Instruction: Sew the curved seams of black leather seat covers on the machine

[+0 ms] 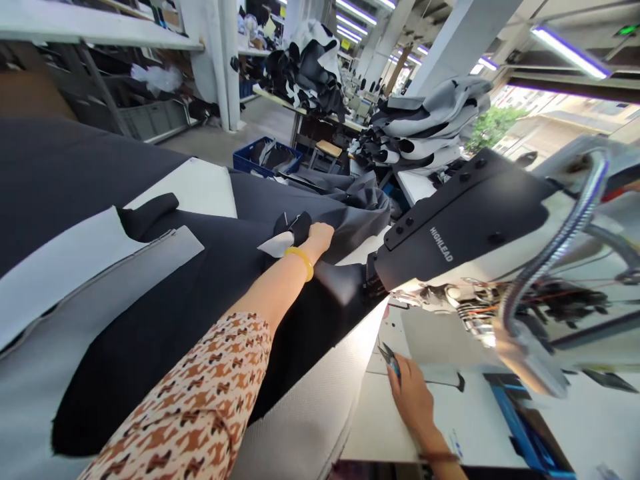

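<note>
Left hand: the left hand [319,239] lies curled on a black upholstery panel [165,327], close beside a small folded black flap [295,227]; its fingers are hidden, so whether it grips the material or only presses on it I cannot tell
Left arm: a yellow bangle [300,263] sits at the wrist, and a brown-and-cream patterned sleeve [185,400] covers the forearm
Right hand: the right hand [413,400] is closed around small blue-handled thread snips [390,360], its fingers together, above the white sewing table [380,427]
Workpiece: the black panel spreads across the table from the left and runs up to the machine's foot, joined along one edge to a pale grey perforated panel [295,427]; a gathered dark grey section [345,213] lies beyond the left hand
Machine: a black HIGHLEAD sewing machine head [460,220] stands just past the panel, with a flexible metal lamp arm [555,247] beside it
Beyond: stacks of cut black and grey panels [425,127] lie on benches, near a blue plastic crate [265,157]
</note>
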{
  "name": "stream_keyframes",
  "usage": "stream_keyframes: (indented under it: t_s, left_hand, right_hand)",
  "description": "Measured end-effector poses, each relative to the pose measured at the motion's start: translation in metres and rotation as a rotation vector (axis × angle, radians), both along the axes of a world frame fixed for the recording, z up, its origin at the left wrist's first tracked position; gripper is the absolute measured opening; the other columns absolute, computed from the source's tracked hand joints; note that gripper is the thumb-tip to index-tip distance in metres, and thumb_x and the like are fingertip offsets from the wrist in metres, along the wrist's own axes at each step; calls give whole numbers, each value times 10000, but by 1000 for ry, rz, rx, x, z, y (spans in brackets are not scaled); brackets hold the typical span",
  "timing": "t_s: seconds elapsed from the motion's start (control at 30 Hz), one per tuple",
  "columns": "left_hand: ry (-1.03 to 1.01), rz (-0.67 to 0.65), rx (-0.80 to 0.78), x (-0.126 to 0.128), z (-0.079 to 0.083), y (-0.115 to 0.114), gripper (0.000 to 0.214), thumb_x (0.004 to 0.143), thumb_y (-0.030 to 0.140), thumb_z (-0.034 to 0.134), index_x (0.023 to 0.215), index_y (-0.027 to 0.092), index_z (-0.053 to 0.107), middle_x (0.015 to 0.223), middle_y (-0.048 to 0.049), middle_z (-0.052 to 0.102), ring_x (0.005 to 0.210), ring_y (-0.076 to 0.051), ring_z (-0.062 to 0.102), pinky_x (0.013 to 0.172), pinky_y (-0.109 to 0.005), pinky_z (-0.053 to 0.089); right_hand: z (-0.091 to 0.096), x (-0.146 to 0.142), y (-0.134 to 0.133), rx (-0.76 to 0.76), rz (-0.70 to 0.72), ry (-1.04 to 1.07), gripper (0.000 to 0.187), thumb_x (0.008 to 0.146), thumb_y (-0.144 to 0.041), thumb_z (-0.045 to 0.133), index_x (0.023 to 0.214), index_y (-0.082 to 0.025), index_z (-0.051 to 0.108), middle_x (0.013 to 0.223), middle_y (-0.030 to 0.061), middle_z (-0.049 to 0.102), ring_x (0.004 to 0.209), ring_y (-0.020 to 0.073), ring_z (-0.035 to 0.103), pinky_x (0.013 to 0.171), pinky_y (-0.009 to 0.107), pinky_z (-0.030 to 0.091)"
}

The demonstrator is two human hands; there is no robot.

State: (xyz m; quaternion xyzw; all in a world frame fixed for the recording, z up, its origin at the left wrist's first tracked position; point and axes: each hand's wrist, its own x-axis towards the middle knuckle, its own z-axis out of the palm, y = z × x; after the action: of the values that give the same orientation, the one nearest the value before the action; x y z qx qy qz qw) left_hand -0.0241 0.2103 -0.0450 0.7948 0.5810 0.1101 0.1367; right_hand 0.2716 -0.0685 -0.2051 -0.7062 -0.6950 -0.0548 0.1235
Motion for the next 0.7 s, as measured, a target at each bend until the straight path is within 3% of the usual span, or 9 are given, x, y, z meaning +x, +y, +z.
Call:
stream_keyframes:
  t_s: [0.1,0.17,0.23,0.3,0.37,0.43,0.5,0.6,0.7]
  left_hand:
    - [95,59,174,-27,48,15,328,879,348,558,1133,139,554,1157,-88,576,1030,-204,575,883,-431,498]
    - [146,100,304,-56,94,25,287,884,335,551,1073,121,586,1143,-84,594,1050,-195,574,918,-423,476]
    - [189,146,427,-90,143,26,321,936,280,401,999,43,608,1128,-75,603,1091,-125,559,966,-301,407]
    - [240,174,516,-123,182,9,387,928,181,276,897,-9,611,1028,-48,634,1109,-113,552,914,-250,390]
    - [296,148,568,-146,199,-28,411,885,190,240,921,3,604,998,2,606,1165,-133,505,915,-250,376]
    - [343,93,561,-153,187,-83,376,862,207,279,914,40,612,901,18,599,1141,-167,510,894,-276,383]
    - [367,35,476,-147,154,-152,396,831,258,297,907,122,661,803,-2,594,944,-140,596,809,-250,432]
    - [156,-171,96,-123,97,-253,445,829,288,311,1107,279,658,718,-78,628,740,-182,611,669,-303,473]
    - [-43,-400,-263,-120,56,-319,467,746,231,420,1109,432,634,788,-29,681,698,-176,609,642,-310,494]
  right_hand:
    - [-26,8,-21,157,27,-82,445,925,-438,299,1086,-162,609,1052,152,630,964,279,580,820,417,467]
    - [-37,16,-19,240,41,-89,420,923,-417,324,1057,-147,616,1042,168,625,966,288,579,831,433,464]
    - [-43,22,-14,306,73,-72,409,918,-418,342,1033,-135,614,1028,173,624,958,290,581,838,439,464]
    - [-48,27,-10,344,92,-50,406,915,-423,346,1019,-129,607,1020,172,627,948,289,583,835,443,466]
    - [-52,30,-11,357,99,-25,404,911,-424,348,1006,-127,603,1016,172,631,940,288,586,827,445,469]
    - [-52,30,-11,358,103,17,390,903,-423,358,983,-132,606,1008,168,636,929,283,588,825,446,469]
    - [-44,24,-5,344,94,122,383,886,-436,376,956,-140,610,995,160,641,932,278,584,844,451,460]
    - [-12,1,30,266,7,455,454,845,-521,372,932,-137,597,979,153,639,959,274,572,871,461,446]
    - [30,-33,88,178,-76,732,526,808,-596,365,953,-135,574,930,121,642,864,233,587,801,425,472]
